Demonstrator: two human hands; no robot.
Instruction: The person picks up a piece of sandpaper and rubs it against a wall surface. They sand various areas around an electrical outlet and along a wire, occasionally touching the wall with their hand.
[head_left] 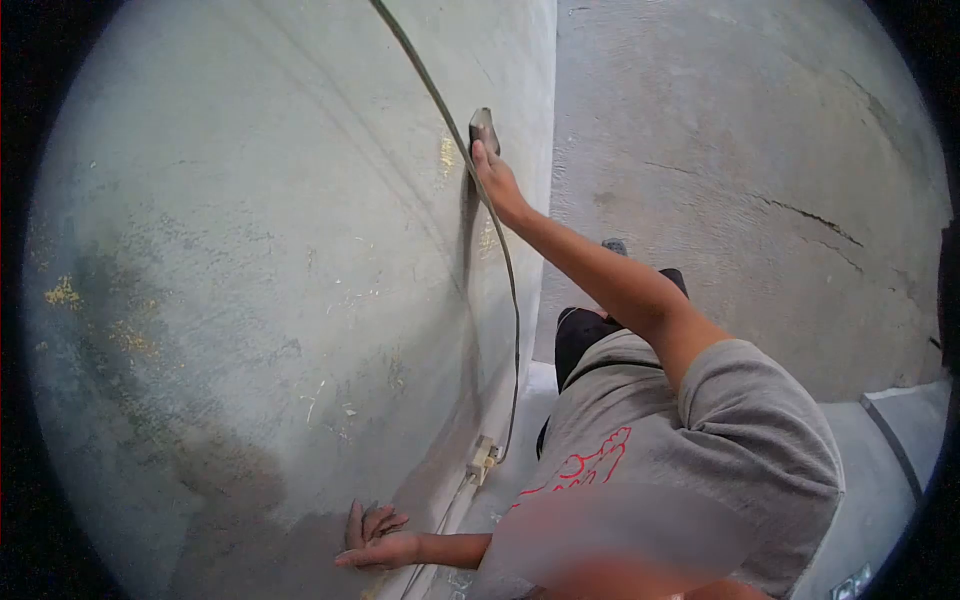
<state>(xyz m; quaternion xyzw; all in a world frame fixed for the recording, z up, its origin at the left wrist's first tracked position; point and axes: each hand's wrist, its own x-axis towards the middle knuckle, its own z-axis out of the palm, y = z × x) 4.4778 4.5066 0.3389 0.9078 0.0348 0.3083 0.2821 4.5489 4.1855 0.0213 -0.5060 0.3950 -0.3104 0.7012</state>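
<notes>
My right hand [497, 186] is raised against the upper part of the pale green wall [300, 180], with the arm stretched out. Its fingers close around a small flat grey thing [484, 128] with dark edges, pressed flat near the wall; the kind cannot be made out. A dark cable [430, 85] passes across the view right by this hand. Low in the view, my left hand [380, 543] is close to the wall's shaded part, fingers spread and loosely bent, with nothing in it.
The cable runs down to a socket with a plug [484, 461] near the wall's edge. Yellowish worn patches [63, 293] and flaked marks show on the wall. On the right lies a cracked grey concrete floor [700, 130]. A grey ledge [905, 420] stands at the lower right.
</notes>
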